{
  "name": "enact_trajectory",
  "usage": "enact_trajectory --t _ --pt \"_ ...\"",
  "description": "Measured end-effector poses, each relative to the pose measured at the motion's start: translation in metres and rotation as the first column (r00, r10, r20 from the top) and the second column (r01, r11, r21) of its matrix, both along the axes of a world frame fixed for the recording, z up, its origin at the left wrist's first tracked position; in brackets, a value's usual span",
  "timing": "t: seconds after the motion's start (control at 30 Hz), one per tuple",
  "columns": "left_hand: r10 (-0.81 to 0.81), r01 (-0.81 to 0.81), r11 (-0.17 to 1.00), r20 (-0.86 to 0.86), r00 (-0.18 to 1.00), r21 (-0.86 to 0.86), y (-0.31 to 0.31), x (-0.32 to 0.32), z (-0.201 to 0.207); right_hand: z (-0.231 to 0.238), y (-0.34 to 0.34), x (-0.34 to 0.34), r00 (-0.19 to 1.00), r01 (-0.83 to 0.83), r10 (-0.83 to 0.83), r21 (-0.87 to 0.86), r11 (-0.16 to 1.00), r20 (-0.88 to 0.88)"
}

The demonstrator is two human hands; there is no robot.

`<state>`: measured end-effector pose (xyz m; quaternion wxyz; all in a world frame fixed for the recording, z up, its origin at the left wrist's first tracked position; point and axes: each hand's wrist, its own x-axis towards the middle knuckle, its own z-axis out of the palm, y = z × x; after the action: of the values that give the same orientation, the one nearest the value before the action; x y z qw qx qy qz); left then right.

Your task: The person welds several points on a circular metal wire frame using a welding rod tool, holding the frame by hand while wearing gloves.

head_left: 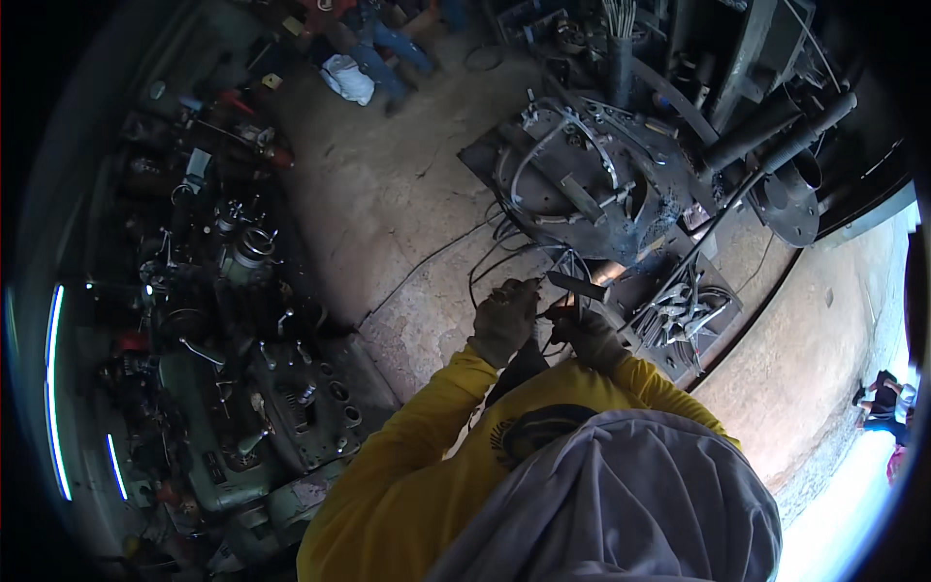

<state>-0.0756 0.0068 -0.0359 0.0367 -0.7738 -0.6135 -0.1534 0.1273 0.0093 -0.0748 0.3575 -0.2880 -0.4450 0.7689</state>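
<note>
Dark metal bar [578,285] lies just ahead of right hand [592,339], its long axis slanting, left end farther out. Left hand [506,320] sits nearest that end. Both hands' fingers curled; can't tell what either pinches.

Person [369,58] cut off at top; grip of left hand [506,322] unclear

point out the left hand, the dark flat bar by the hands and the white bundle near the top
left hand [506,322]: head view, middle of the back of the hand
dark flat bar [577,284]: head view, middle of its length
white bundle [347,80]: head view, middle of its pale surface
</note>
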Motion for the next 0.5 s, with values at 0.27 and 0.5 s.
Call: enact_trajectory --t 0.27,0.5 --pt "-0.133 0.115 0.981 0.107 0.985 0.156 0.014 -0.017 0.032 -0.028 0.005 -0.005 0.974 0.024 0.004 -0.120 0.993 0.225" --pt "-0.169 0.220 0.963 0.284 0.944 -0.157 0.030 -0.046 0.012 -0.017 -0.001 -0.013 0.939 0.154 -0.111 -0.111 0.982 0.324"
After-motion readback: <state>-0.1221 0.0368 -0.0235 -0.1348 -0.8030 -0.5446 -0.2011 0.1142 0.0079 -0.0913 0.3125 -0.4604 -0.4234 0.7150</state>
